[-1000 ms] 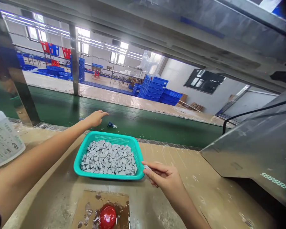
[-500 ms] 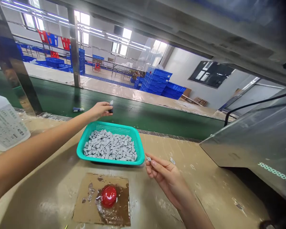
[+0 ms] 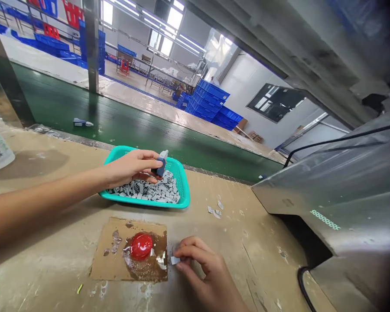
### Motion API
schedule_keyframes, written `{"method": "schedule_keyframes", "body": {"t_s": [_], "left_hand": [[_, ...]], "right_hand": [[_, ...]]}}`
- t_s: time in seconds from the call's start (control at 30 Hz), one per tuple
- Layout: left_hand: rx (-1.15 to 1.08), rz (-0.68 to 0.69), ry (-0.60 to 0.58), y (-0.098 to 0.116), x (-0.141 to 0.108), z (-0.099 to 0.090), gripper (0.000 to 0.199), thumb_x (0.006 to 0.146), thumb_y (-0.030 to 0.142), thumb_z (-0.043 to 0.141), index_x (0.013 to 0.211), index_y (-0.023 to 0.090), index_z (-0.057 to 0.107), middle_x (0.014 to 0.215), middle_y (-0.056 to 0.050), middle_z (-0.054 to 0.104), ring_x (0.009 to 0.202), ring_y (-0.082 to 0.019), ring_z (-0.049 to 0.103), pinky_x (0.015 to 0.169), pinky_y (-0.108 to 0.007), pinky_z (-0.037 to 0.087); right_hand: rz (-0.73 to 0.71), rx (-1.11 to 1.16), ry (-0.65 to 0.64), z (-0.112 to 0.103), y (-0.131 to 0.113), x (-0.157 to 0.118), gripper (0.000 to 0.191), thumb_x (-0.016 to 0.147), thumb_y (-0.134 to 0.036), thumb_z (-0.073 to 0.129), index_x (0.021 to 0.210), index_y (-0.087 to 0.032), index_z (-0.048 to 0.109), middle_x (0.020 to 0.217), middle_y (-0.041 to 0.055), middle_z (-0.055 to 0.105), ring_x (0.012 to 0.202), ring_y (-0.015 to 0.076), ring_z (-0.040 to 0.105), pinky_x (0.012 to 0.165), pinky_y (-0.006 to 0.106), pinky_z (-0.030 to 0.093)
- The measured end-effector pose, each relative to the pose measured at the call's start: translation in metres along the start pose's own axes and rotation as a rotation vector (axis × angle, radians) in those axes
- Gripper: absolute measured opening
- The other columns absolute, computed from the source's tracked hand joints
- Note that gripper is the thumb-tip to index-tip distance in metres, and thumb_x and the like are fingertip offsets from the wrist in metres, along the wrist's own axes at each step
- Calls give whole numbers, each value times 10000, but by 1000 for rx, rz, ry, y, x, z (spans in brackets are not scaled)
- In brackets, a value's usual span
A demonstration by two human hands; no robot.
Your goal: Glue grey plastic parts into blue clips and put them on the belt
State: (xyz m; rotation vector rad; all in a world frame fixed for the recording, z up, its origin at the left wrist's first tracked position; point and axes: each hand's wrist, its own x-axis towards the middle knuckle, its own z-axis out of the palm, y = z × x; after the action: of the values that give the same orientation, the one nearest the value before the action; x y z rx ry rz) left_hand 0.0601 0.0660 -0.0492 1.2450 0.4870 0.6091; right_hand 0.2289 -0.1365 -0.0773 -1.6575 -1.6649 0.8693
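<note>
The left hand (image 3: 134,165) grips a small dark-blue part with a pale-grey tip (image 3: 160,167) over the teal perforated plastic basket (image 3: 146,203) of little grey pieces (image 3: 164,193). Thumb against fingers, the right hand (image 3: 204,264) pinches a small flat light-grey piece (image 3: 174,260) just beside the square brown cardboard sheet (image 3: 105,268) (a glossy red dome (image 3: 141,246) sits on it, wetly surrounded).

I have room across the tabletop (image 3: 211,186) between basket (image 3: 146,204) and metal box (image 3: 299,186), though small grey pieces (image 3: 218,212) lie there.
</note>
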Motion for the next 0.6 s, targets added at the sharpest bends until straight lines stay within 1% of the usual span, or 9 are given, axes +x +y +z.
{"method": "schedule_keyframes", "body": {"t_s": [0.07,0.17,0.27,0.4,0.5,0.6], "left_hand": [[-22,25,14,-2,-1,-3,169,714,239,615,823,129,549,785,-27,582,750,-109,576,719,-226,494],[-52,40,25,-3,-5,-5,224,656,209,668,837,139,557,832,-20,583,804,-117,568,815,-273,454],[-74,44,21,1,-10,-6,211,636,189,682,815,139,582,817,-9,583,801,-104,558,845,-278,422],[-159,49,6,10,-14,-2,150,637,167,681,769,121,627,761,-1,588,762,-77,555,865,-240,402],[-278,-8,2,12,-16,4,116,656,187,672,746,119,645,764,-6,608,747,-92,588,871,-247,413],[-413,-35,30,12,-17,10,98,697,166,634,775,110,652,805,-28,628,773,-121,614,884,-255,429]], "right_hand": [[-30,-88,-31,5,-2,0,137,765,-133,525,816,-167,648,801,57,584,682,142,549,627,234,449],[-55,-137,-30,9,-3,3,144,772,-122,520,837,-168,640,815,54,593,738,150,561,662,233,448],[-89,-156,-16,10,-1,7,140,777,-120,514,824,-168,637,824,53,595,776,158,564,690,244,448],[-124,-159,-10,11,2,9,143,770,-108,522,806,-169,647,807,50,602,772,161,570,683,252,453],[-137,-142,3,11,2,8,143,764,-100,532,793,-165,656,799,53,608,766,161,575,677,253,458],[-130,-129,16,12,2,8,137,766,-104,541,789,-161,663,797,57,613,765,163,578,677,257,462]]}}
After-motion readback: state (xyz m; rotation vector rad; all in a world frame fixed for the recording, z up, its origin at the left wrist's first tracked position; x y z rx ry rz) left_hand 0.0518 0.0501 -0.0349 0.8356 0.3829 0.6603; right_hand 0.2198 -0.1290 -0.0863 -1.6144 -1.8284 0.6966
